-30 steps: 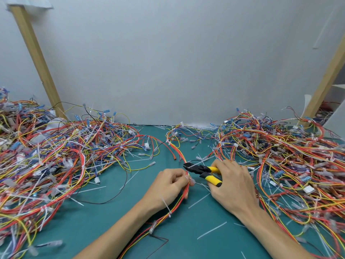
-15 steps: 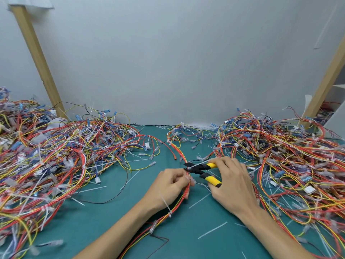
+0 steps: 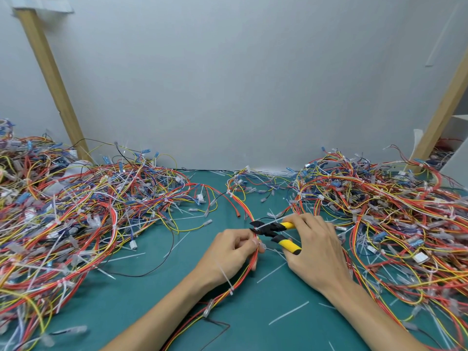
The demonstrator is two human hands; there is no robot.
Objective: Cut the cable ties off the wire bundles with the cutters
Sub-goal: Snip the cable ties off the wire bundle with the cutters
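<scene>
My left hand [image 3: 234, 252] grips a bundle of red, orange and yellow wires [image 3: 243, 274] that runs from the lower middle up past my fingers. A white cable tie [image 3: 226, 281] wraps the bundle below my wrist. My right hand [image 3: 316, 244] holds the yellow-handled cutters [image 3: 276, 231]. Their black jaws sit on the bundle just above my left fingers, beside a white tie tail [image 3: 272, 221].
Big tangles of coloured wires lie at the left [image 3: 76, 224] and right [image 3: 392, 224] on the green mat [image 3: 152, 300]. Loose cut tie strips [image 3: 288, 312] are scattered near my arms. Wooden posts [image 3: 50, 79] lean against the grey wall.
The cutters shifted slightly left onto the bundle at my left fingertips, and the handles came closer together. My left hand stayed on the bundle.
</scene>
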